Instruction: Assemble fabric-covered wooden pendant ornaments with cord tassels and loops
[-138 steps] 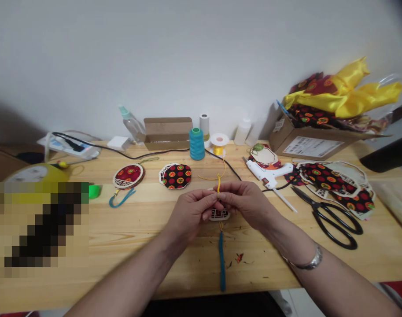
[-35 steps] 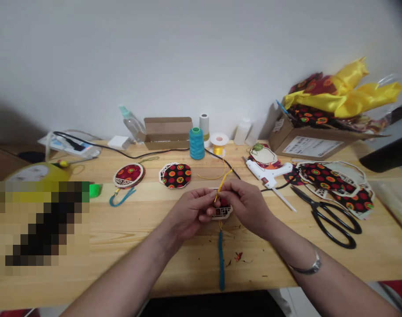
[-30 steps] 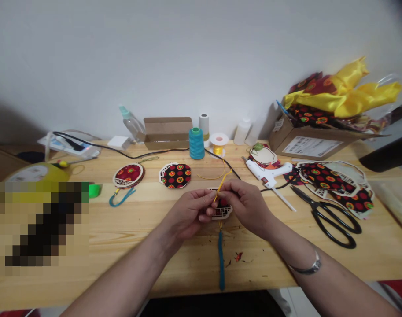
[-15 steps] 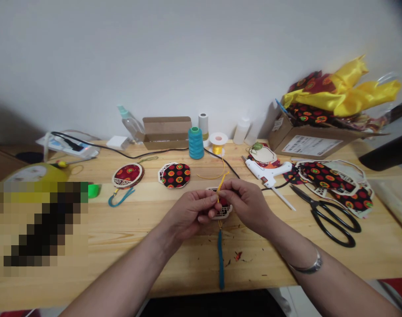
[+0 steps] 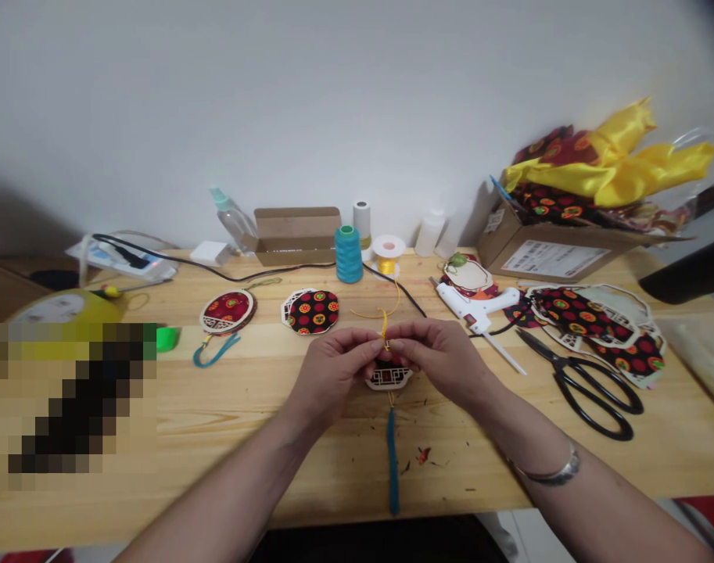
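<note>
My left hand (image 5: 339, 367) and my right hand (image 5: 435, 356) meet over the middle of the table, each pinching a yellow cord (image 5: 384, 322) between thumb and fingers. The cord's upper end sticks up above the fingertips. Partly hidden behind and below my hands is a wooden lattice-framed ornament (image 5: 389, 378) with dark red cloth in it. From its lower edge a blue tassel (image 5: 392, 461) hangs down toward the table's front edge.
Right of my hands lie a white glue gun (image 5: 471, 306) and black scissors (image 5: 579, 383). Two patterned ornaments, one round (image 5: 228, 311) and one octagonal (image 5: 310, 312), lie left. Behind stand a blue thread cone (image 5: 349, 256), a yellow cord spool (image 5: 388, 258) and a cardboard box (image 5: 561, 258).
My right hand has come down and closer to my left, fingertips now meeting. The yellow cord, tilted right before, stands more upright and lower.
</note>
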`<state>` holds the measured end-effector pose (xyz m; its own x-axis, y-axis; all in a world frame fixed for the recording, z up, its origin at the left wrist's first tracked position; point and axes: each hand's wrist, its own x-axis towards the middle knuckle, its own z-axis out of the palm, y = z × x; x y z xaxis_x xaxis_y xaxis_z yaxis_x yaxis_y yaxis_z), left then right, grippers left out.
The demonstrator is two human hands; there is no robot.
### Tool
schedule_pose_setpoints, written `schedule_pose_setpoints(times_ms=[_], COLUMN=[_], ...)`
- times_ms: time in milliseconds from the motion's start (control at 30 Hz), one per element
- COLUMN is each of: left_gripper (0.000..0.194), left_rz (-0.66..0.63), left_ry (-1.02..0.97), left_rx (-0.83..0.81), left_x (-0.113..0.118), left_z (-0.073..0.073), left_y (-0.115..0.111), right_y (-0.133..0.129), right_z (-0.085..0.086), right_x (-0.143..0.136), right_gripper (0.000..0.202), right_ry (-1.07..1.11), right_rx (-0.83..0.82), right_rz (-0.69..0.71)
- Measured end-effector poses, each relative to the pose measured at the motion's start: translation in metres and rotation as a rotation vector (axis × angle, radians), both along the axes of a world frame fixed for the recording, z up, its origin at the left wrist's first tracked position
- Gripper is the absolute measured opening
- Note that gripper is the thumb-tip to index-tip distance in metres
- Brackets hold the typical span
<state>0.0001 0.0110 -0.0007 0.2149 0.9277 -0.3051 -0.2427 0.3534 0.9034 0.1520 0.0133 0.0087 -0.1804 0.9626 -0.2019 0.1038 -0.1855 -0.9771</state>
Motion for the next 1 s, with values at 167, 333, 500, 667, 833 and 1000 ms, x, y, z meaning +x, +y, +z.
schedule_pose_setpoints(times_ms=[167,333,500,667,833,1000], left_gripper=[0.009,0.007,0.007,0.009,0.01,0.008], left_rz=[0.004,-0.002,-0.025,-0.021,0.019,0.036], left_ry=[-0.008,-0.032,-0.042,-0.043,-0.036,-0.009], left_rx=[0.0,-0.01,-0.014,-0.013,-0.017,0.028], left_x=[-0.0008,-0.0004,-0.0009,-0.0014,-0.0002,0.0], left_z=[-0.0004,-0.0005,0.0001,-0.0003,-0.0001,0.001], left_y=[0.0004,0.0012,0.0012,0.0007,0.0001,-0.0007], right_y=[0.0002,0.0008,0.0011,0.0011,-0.0007,-0.0069], right_z=[-0.0019,-0.0026,-0.0026,-0.0019,-0.0032,-0.0071], right_x=[0.001,0.0019,0.0023,0.0024,0.0009,-0.0008], right_gripper=[0.01,0.01,0.011,0.011,0.011,0.007], right_ry=[-0.079,0.005,0.045,0.0,-0.054,-0.192], right_rx=[0.081,0.051,0.023,0.065,0.172,0.421], right_rz=[-0.008,0.023,0.024,0.015,-0.021,-0.05])
